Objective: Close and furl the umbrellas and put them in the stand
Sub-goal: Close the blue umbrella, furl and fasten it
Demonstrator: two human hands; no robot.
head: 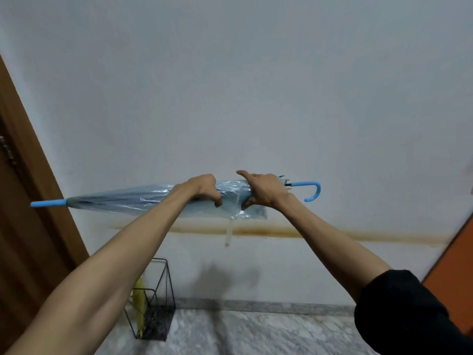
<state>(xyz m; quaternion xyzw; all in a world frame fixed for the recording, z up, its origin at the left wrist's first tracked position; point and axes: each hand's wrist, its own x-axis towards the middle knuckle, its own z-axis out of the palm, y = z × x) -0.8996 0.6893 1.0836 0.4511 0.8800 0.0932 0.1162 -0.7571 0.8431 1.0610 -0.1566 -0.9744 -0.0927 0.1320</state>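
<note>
A closed transparent umbrella [122, 199] with a blue tip on the left and a blue hooked handle [313, 190] on the right lies level in front of me at chest height. My left hand [204, 189] grips its folded canopy near the middle. My right hand [263, 190] grips the canopy just beside it, closer to the handle, index finger stretched out. The canopy's white closing strap [229, 231] hangs loose below the hands. A black wire umbrella stand [158, 301] stands on the floor at the lower left, with a yellow umbrella [138, 303] inside it.
A plain white wall with a brown stain line fills the view ahead. A brown wooden door frame [30, 155] runs along the left, close to the umbrella's tip. An orange panel [455, 265] is at the right edge. The floor is grey marble.
</note>
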